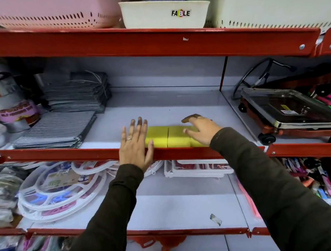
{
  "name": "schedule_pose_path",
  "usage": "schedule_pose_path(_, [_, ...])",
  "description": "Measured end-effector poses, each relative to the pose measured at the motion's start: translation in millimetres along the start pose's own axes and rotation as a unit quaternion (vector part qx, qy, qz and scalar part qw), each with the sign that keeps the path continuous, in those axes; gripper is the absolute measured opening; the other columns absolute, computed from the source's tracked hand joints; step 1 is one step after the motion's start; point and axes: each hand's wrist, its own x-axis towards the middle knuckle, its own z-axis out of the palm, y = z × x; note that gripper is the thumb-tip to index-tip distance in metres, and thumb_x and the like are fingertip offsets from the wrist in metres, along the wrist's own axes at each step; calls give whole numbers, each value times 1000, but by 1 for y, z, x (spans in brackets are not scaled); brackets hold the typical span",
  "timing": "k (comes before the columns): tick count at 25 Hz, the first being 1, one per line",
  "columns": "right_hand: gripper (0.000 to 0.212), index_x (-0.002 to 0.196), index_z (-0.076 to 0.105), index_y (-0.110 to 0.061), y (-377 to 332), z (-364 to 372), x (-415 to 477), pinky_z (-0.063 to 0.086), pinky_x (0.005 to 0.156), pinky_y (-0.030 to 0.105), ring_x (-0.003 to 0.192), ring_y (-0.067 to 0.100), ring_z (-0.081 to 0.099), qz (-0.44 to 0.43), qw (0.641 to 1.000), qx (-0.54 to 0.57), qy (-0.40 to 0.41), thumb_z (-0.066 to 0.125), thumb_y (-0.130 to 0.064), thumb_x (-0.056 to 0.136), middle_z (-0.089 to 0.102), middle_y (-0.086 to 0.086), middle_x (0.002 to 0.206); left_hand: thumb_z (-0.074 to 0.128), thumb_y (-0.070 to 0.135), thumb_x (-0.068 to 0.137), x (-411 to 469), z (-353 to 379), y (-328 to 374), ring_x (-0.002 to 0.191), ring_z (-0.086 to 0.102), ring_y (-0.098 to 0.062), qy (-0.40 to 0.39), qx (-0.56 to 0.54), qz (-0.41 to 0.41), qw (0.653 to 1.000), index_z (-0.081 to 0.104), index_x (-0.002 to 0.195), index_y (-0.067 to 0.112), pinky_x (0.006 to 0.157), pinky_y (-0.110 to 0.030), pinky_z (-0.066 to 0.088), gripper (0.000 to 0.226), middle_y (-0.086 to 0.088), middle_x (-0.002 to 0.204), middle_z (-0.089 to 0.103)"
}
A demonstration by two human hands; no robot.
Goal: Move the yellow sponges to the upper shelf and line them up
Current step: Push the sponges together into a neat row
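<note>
Yellow sponges [168, 136] lie side by side in a row at the front of the white upper shelf [159, 109], just behind its red front rail. My left hand [135, 144] is flat and open, its palm against the left end of the row. My right hand [200, 132] rests on the right end with fingers spread, covering part of the rightmost sponge. Two sponges show clearly; a third is partly hidden under my right hand.
Stacks of grey striped cloths [59, 129] lie at the shelf's left. A folded trolley [293, 109] sits on the right section. Baskets, among them a white tub [166, 12], stand on the shelf above. White round hangers [59, 189] lie on the lower shelf.
</note>
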Motion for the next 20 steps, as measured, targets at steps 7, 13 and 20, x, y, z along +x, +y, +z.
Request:
schedule_pose_path(7, [45, 136, 54, -9, -29, 22, 12, 37, 113, 38, 134, 31, 48, 4, 994, -61, -86, 41, -12, 94, 53, 15, 144, 37, 24, 98, 44, -18, 5, 143, 40, -31, -269, -48, 19, 962, 44, 149, 28, 119, -38, 32, 52, -1, 157, 41])
schedule_pose_path(13, [46, 137, 53, -8, -54, 28, 13, 34, 114, 36, 136, 29, 45, -13, 995, -55, -78, 39, -5, 93, 52, 13, 145, 39, 19, 96, 40, -27, -20, 139, 45, -29, -271, -71, 2, 960, 45, 149, 26, 114, -38, 39, 54, 0, 159, 38])
schedule_pose_path(20, [48, 136, 55, -11, -67, 31, 7, 32, 115, 33, 137, 27, 44, -9, 995, -52, -81, 39, -2, 91, 52, 7, 146, 42, 14, 92, 36, -37, -27, 133, 52, -28, -266, -72, 10, 961, 57, 141, 29, 112, -34, 42, 53, -1, 151, 50])
